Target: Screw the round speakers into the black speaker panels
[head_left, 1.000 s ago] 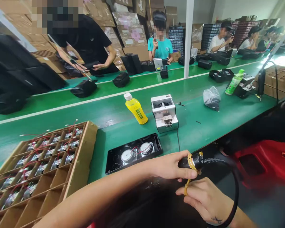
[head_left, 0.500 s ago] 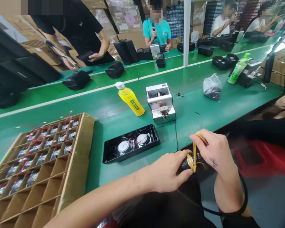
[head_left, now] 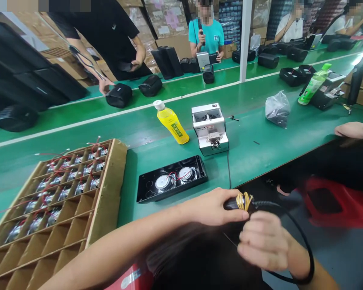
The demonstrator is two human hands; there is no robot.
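Observation:
My left hand (head_left: 219, 207) is wrapped round the dark handle of a corded electric screwdriver (head_left: 231, 204), held low by the table's front edge. Yellow rubber bands (head_left: 243, 201) are wound in several turns round the handle's cord end. Just below the bands, my right hand (head_left: 263, 241) is closed with curled fingers, slightly blurred. Whatever it may hold is hidden. From the screwdriver a black cord (head_left: 299, 223) loops round to the right and passes across my right wrist. Beyond my left hand lies a black speaker housing (head_left: 172, 197) with two round speakers (head_left: 165, 183) and red wires.
A divided cardboard box (head_left: 109, 189) of speakers stands left. Behind the housing are a yellow bottle (head_left: 173, 125) and a white screw feeder (head_left: 211, 129). A plastic bag (head_left: 277, 108) and green bottle (head_left: 314, 85) stand right. Several people work along the green table (head_left: 254, 169).
My right hand has moved down from above the screwdriver and closed. The rubber band it stretched upward now lies round the handle. Across the table, a person's hand has reached a black speaker.

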